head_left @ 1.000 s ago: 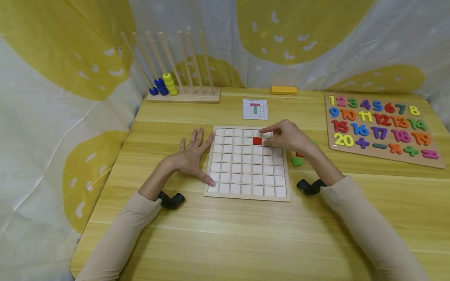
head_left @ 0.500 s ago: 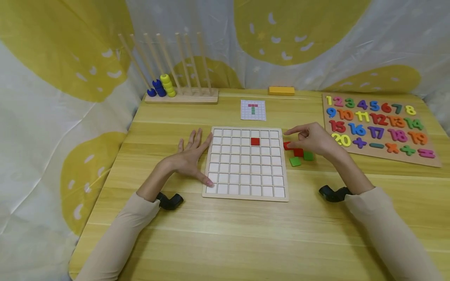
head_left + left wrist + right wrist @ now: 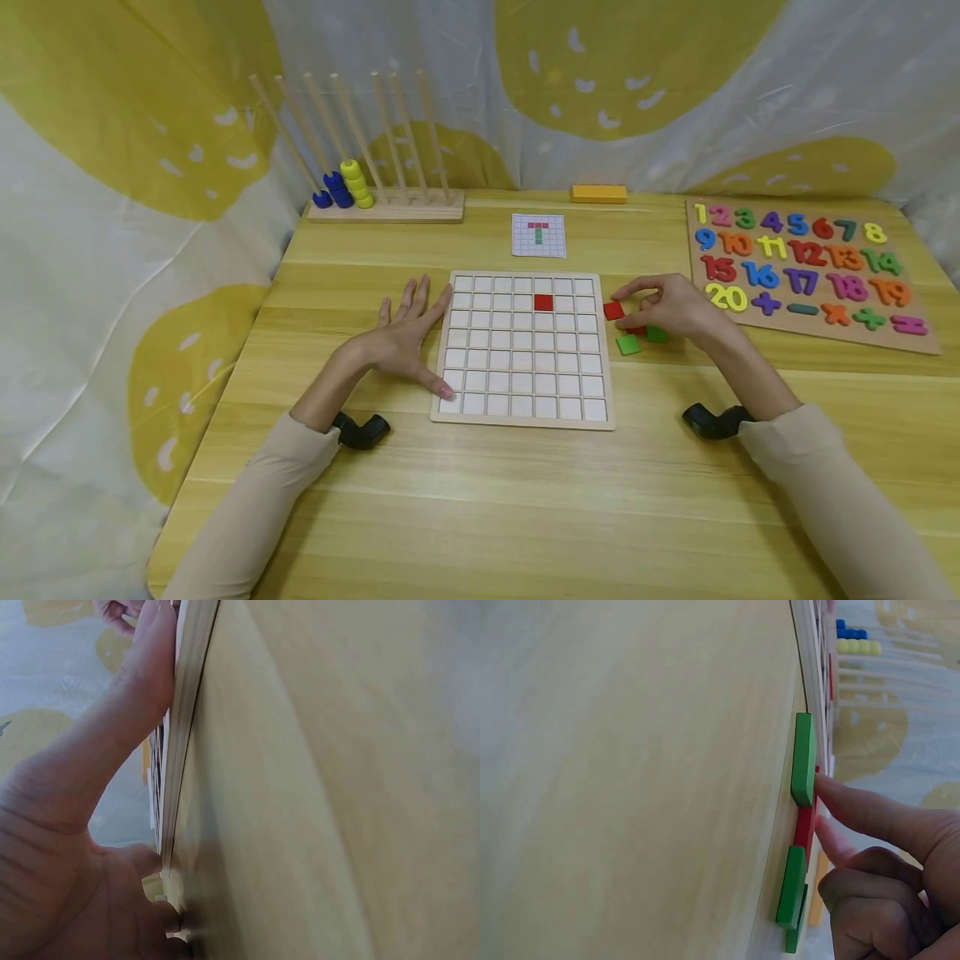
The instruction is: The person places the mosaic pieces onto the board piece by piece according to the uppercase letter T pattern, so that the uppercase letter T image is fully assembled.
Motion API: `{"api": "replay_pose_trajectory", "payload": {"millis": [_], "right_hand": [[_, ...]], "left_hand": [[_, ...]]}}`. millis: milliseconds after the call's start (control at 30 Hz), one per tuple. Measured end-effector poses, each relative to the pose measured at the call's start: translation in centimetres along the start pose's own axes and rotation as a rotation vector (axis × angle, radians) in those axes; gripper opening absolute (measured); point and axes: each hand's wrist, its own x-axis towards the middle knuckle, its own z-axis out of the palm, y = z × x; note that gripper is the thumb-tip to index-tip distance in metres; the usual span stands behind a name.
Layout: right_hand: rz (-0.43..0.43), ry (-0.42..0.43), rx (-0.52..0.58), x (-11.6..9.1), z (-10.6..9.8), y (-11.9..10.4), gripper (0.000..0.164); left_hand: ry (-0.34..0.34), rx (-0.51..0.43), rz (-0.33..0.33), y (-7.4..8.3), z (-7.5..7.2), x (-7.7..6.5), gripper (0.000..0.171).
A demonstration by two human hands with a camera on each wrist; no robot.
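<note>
My left hand (image 3: 401, 340) lies spread at the left side of a wooden grid board (image 3: 500, 359), thumb on its lower left corner and forefinger at the upper left edge. One red square tile (image 3: 543, 302) sits in a cell of the second row. Just off the board's right edge, my right hand (image 3: 669, 308) pinches another red tile (image 3: 614, 311) at its edges between thumb and forefinger. Beneath that hand lie a partly covered red tile (image 3: 637, 331) and green tiles (image 3: 628, 344), which the right wrist view shows edge-on as green blocks (image 3: 803, 759).
A pattern card (image 3: 538, 236) with a red and green T lies behind the board. A peg abacus (image 3: 386, 213) with blue and yellow beads stands at back left, a yellow-orange block (image 3: 598, 194) at the back. To the right is a number puzzle board (image 3: 813, 327).
My right hand has left the red tile in the grid and moved right to the loose tiles, its forefinger closing toward the thumb on another red tile. My left hand stays at the board.
</note>
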Motion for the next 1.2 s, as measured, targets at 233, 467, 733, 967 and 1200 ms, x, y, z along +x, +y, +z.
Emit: {"api": "replay_pose_trajectory", "payload": {"millis": [233,467,733,967,1200], "right_hand": [[0.030,-0.001,0.010,0.17,0.19,-0.16,0.044],[0.048,-0.006,0.016,0.28,0.22,-0.42,0.039],[0.043,0.000,-0.023,0.39,0.14,-0.36,0.038],[0.038,0.014,-0.045,0.23,-0.03,-0.15,0.037],[-0.016,0.060,-0.037,0.03,-0.21,0.07,0.036]], "left_hand": [[0.004,0.004,0.001,0.14,0.06,-0.02,0.154],[0.004,0.005,0.004,0.01,0.03,-0.04,0.154],[0.004,0.008,0.006,-0.03,-0.03,-0.06,0.154],[0.003,0.009,0.001,0.06,-0.03,-0.07,0.154],[0.003,0.015,0.002,0.16,-0.05,-0.14,0.154]]}}
